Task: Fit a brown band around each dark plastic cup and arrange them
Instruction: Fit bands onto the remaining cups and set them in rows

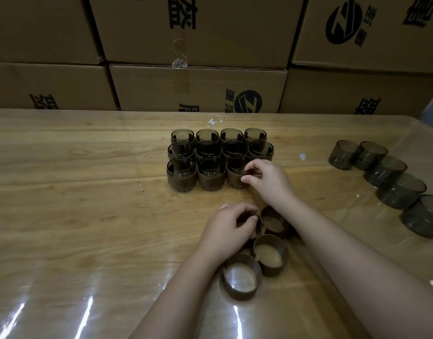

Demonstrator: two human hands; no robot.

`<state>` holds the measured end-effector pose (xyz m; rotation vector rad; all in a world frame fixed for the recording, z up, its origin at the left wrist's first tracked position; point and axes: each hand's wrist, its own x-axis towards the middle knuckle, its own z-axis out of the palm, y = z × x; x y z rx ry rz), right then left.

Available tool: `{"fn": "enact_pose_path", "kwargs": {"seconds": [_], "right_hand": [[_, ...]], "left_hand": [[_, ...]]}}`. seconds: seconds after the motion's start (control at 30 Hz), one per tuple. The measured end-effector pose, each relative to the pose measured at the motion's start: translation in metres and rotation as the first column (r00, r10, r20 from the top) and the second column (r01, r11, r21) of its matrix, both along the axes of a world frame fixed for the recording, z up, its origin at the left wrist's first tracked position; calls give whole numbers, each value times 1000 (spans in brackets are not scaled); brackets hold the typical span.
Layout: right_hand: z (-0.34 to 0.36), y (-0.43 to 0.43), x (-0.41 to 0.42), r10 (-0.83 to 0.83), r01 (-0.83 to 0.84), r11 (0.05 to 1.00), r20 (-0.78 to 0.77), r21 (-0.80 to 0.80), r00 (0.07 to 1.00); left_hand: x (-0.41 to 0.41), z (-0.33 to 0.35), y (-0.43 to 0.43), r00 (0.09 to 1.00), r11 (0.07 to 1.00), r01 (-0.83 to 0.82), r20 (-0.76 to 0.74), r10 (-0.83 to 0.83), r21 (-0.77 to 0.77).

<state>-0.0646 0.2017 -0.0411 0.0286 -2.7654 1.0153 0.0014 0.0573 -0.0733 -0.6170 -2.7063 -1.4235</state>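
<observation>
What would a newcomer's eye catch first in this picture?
A block of banded cups fills the centre of the table, where the right hand pinches the last front-row cup. Nearer, the left hand grips a brown band beside other loose bands; bare dark cups curve along the right.

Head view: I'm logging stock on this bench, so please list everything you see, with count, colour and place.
Cardboard boxes: six, brown with black print, stacked behind the table.
Table: one, light wood under a glossy clear cover.
Banded cups: eleven, dark with brown bands, three rows mid-table; front row has only three.
Bare cups: five, dark, in a curved line at right.
Loose bands: three, brown, nearest the person; more may hide under the arms.
Left grip: holds a fourth band.
Right grip: pinches the front row's end cup.
</observation>
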Motion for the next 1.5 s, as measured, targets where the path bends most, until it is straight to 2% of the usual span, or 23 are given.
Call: {"fn": "enact_pose_path", "kwargs": {"seconds": [0.3, 0.6, 0.7, 0.73, 0.8, 0.87, 0.97, 1.07, 1.17, 1.33, 1.5], "right_hand": [[-2, -5, -2, -38, 38, 998, 2, -41, 999], [-6, -10, 0, -79, 78, 997, -23, -23, 997], [-5, -9, 2, -59, 59, 998, 12, 13, 998], [-2, -6, 4, -34, 34, 999, 53, 0, 998], [7, 6, 12, 67, -44, 988, 152, -151, 986], [15, 28, 26, 138, -97, 967, 164, -238, 977], [15, 68, 54, 48, -20, 976, 124, -217, 991], [6, 85, 78, -41, 85, 950, 151, -299, 988], [-6, 75, 91, -67, 103, 936, 115, -336, 991], [-21, 46, 99, -87, 96, 959, 43, -267, 995], [-21, 48, 108, -2, 21, 973, 80, -230, 997]], "left_hand": [[1, 1, 1, 1000, 1000, -8, -11, 9, 7], [-1, 0, 1, 1000, 1000, -7, -24, 8, 19], [0, 1, -1, 999, 1000, 10, -33, -10, 13], [0, 1, -2, 999, 1000, 20, -31, -19, 9], [1, 1, -3, 999, 999, 36, -23, -35, 7], [1, 2, -4, 999, 999, 39, -16, -39, 7], [2, 3, -4, 999, 998, 42, 0, -42, 38], [2, 7, -6, 994, 984, 91, 43, -99, 156], [4, 9, -6, 981, 973, 173, 67, -185, 151], [5, 10, -4, 993, 978, 106, 37, -114, 177], [8, 15, -4, 997, 972, 27, 58, -42, 232]]}}
